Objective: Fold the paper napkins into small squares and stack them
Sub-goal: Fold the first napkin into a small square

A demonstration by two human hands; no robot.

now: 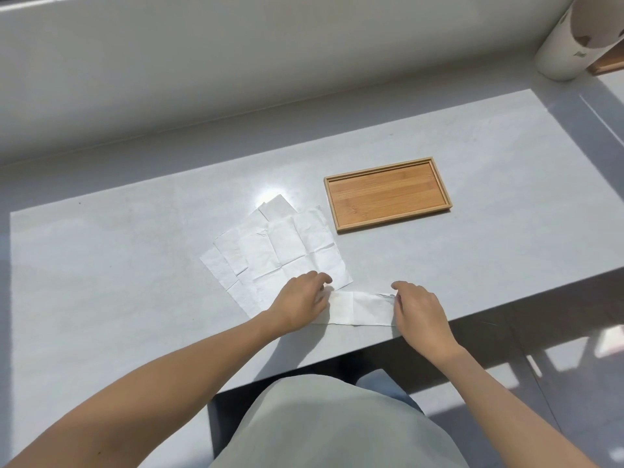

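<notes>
A white paper napkin folded into a long strip (359, 308) lies near the front edge of the grey table (135, 251). My left hand (302, 304) presses on its left end, fingers together. My right hand (418, 309) pinches its right end. Just behind the strip, several unfolded white napkins (280, 251) lie fanned out and overlapping, creased into squares. My left hand partly covers the near corner of that pile.
An empty bamboo tray (388, 194) sits to the right of the napkin pile. A white cylinder with a printed pattern (567, 45) stands at the far right corner. The table's front edge runs right under the strip.
</notes>
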